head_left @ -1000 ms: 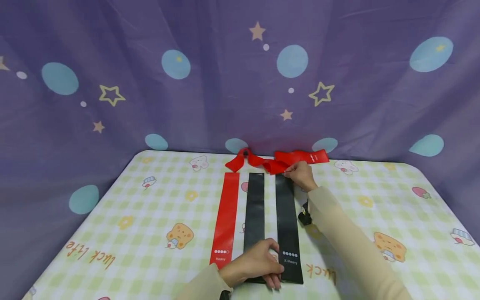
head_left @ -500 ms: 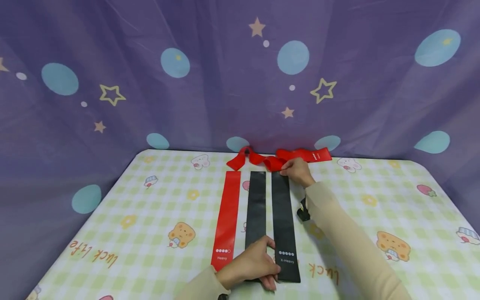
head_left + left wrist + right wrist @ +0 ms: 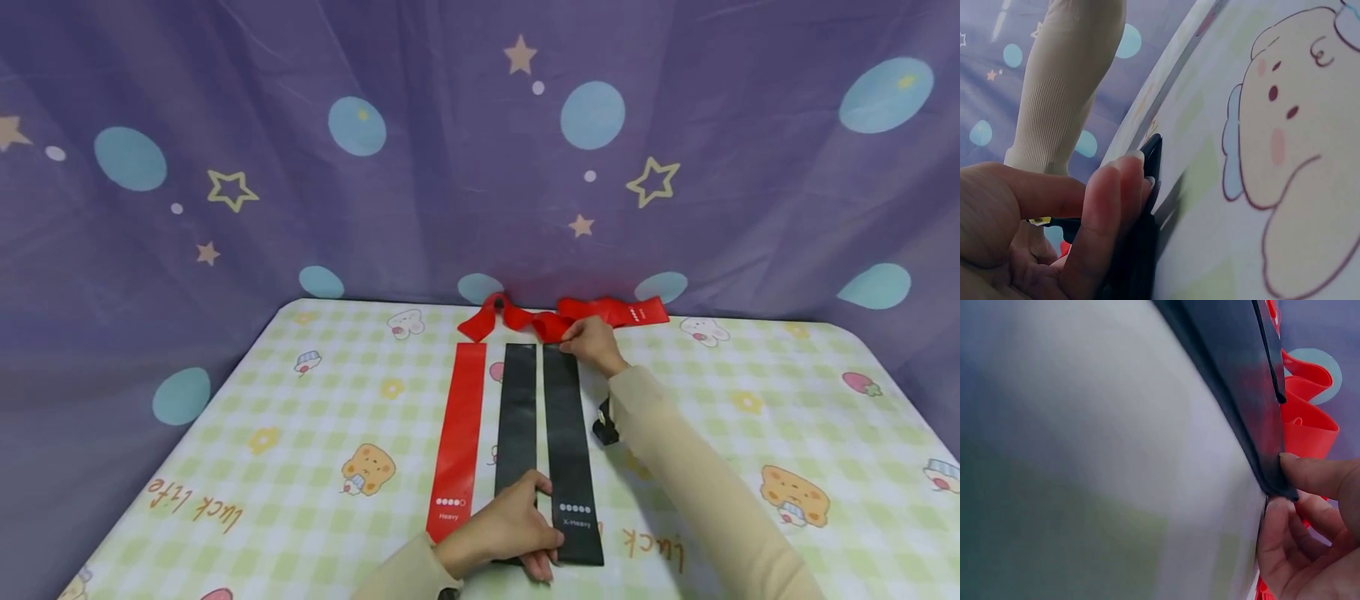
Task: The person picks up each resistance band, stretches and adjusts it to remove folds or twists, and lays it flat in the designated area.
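Three flat resistance bands lie side by side in the head view. On the left is a red band [image 3: 459,417] printed "Heavy"; beside it runs a black band [image 3: 517,408], and on the right a black band [image 3: 570,446] reads "X-Heavy". My left hand [image 3: 513,523] pinches the near left edge of the X-Heavy band and covers the near end of the middle one. At the far end, my right hand [image 3: 595,343] pinches the same band's corner. In the right wrist view, thumb and fingers of the right hand [image 3: 1313,515] grip that black corner [image 3: 1272,478].
Behind the far ends of the bands, a loose red band [image 3: 615,312] lies wavy along the table's back edge. A checked cloth [image 3: 300,467] with cartoon prints covers the table. A purple curtain [image 3: 450,167] hangs behind it.
The X-Heavy band has shifted left, closer and more parallel to the middle black band, with both hands holding it. In the last half second the hands have barely moved.
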### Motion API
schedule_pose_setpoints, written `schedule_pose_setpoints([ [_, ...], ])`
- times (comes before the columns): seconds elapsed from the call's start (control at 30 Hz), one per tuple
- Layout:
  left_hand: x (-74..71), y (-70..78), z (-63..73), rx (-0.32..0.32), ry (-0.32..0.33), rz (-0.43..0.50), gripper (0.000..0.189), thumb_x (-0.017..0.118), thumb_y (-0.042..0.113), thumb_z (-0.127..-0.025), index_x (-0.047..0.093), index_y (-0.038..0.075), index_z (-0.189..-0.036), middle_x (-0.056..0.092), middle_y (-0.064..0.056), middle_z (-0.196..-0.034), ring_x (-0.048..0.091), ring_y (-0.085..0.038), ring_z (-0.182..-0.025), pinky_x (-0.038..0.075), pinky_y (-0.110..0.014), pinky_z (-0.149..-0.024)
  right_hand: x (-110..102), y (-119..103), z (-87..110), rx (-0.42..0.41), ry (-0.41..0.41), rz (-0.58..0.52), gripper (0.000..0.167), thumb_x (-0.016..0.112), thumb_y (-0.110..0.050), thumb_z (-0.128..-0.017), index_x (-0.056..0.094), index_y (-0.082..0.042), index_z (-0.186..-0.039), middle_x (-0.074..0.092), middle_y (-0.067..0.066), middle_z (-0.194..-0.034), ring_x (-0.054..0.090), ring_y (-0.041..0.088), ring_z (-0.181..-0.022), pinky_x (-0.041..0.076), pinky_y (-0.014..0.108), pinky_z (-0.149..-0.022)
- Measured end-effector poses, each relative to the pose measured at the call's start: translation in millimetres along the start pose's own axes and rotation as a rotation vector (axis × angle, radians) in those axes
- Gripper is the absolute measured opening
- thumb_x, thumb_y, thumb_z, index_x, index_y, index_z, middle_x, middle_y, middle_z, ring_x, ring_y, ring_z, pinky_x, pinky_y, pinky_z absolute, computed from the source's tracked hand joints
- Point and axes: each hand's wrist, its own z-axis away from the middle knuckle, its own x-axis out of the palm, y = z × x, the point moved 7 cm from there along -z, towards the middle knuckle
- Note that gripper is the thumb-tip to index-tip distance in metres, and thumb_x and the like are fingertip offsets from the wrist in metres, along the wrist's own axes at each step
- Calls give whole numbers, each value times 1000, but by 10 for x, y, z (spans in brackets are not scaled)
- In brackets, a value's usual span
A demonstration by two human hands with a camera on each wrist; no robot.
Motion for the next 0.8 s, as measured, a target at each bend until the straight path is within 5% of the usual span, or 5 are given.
schedule_pose_setpoints([
  [0.8, -119, -61, 127, 39, 51, 5, 42, 64, -3, -83, 39, 7, -115, 65, -11, -64, 56, -11, -41, 47, -21, -40, 85, -169, 18, -116, 15, 11, 17, 77, -13, -74, 74, 2, -82, 71, 12, -75, 61, 20, -61, 44, 23, -53],
])
